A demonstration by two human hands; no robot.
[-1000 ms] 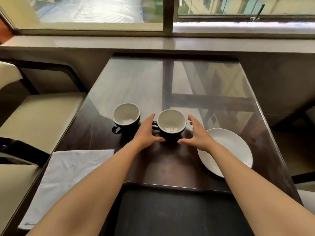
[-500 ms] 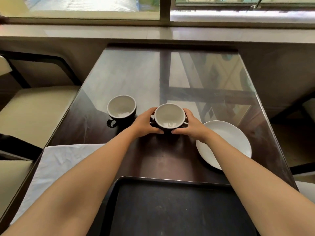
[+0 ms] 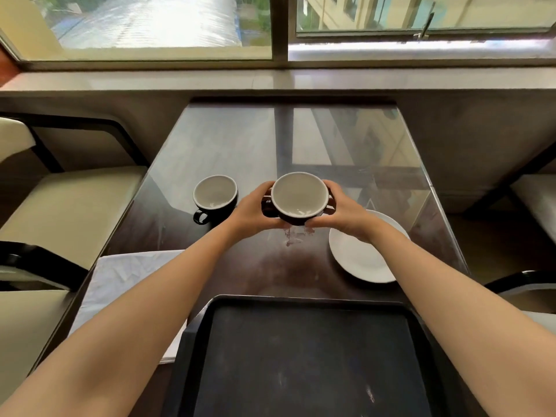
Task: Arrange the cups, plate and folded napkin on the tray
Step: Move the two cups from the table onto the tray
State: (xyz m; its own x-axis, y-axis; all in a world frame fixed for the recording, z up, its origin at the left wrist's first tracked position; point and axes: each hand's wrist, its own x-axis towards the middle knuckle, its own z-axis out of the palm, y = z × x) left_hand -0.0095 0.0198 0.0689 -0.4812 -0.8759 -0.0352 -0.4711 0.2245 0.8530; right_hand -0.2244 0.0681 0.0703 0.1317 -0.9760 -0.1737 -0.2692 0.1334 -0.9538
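A person's left hand (image 3: pixel 251 210) and right hand (image 3: pixel 346 210) clasp a dark cup with a white interior (image 3: pixel 299 197) from either side at the centre of the frame, fingers wrapped round its wall and thumbs meeting beneath it; whether its base touches the glass-topped dark table (image 3: pixel 240 139) or sits just above it cannot be told. A second matching cup (image 3: pixel 215 195) stands upright on the table just left of the left hand, its handle turned toward the lower left. A white plate (image 3: pixel 365 260) lies at centre right, partly under the right wrist. A white napkin (image 3: pixel 120 278) rests at the table's lower-left edge, beneath the left forearm. A black tray (image 3: pixel 307 356) fills the bottom centre of the frame.
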